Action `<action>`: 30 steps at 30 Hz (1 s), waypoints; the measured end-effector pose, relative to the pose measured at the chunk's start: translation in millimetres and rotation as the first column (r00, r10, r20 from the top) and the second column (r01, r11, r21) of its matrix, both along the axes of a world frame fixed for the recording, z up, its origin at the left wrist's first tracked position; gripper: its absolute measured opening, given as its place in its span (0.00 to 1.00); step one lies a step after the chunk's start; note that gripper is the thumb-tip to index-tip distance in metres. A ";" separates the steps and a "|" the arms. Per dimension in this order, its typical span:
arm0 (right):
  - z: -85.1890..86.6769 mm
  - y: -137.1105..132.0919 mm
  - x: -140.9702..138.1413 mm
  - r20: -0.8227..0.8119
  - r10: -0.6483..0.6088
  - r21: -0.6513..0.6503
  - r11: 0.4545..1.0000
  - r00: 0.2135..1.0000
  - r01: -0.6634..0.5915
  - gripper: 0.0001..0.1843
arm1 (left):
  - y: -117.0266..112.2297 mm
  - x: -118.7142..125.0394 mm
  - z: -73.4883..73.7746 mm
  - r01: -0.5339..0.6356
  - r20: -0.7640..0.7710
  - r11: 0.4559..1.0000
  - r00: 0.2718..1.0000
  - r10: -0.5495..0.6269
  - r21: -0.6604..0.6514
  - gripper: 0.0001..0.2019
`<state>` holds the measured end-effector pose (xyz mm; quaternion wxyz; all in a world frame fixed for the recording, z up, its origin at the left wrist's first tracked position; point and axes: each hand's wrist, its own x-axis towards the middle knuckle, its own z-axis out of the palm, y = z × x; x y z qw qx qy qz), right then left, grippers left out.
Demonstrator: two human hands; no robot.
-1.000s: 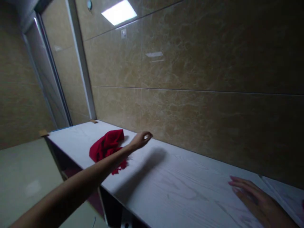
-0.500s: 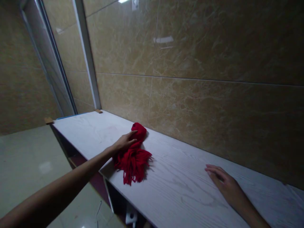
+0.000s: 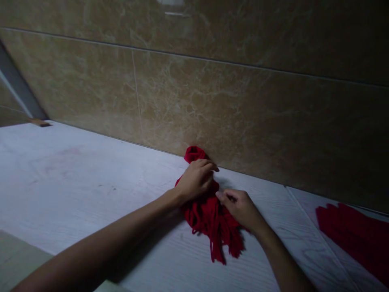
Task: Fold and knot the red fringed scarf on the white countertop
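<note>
A bunched red fringed scarf [image 3: 212, 223] lies on a white wood-grain countertop [image 3: 75, 178] close to the tiled wall. My left hand [image 3: 196, 180] rests on top of the bundle with its fingers curled over the cloth, gripping it. My right hand [image 3: 240, 207] sits on the scarf's right side, fingers bent and pinching the fabric. The fringe hangs out toward me below both hands.
A second red cloth [image 3: 355, 239] lies flat on the counter at the far right. The brown marble-tiled wall [image 3: 212, 97] runs along the back of the counter. A small wooden block [image 3: 39, 122] sits at the counter's far left end.
The view has swung down and closer to the scarf. My right hand has moved left from the bare counter onto the scarf, and my left hand now grips the bundle's top.
</note>
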<state>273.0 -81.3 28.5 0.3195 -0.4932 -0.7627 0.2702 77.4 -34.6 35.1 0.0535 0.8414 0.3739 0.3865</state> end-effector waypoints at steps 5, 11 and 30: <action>10.8 -15.8 -8.5 0.285 0.021 -0.045 0.999 0.958 -0.009 0.23 | -11.0 -12.5 -3.7 0.192 -0.054 0.979 0.979 -0.196 -0.072 0.14; 6.9 -10.5 -9.8 0.165 -0.024 0.121 0.993 0.986 0.004 0.13 | -10.5 -14.4 -5.9 0.313 -0.076 0.944 0.944 -0.322 -0.107 0.21; 33.9 25.0 36.4 -0.798 -0.585 -0.452 0.740 0.144 0.498 0.09 | -8.5 -21.3 -10.7 0.031 -0.151 0.971 0.986 -0.069 -0.237 0.47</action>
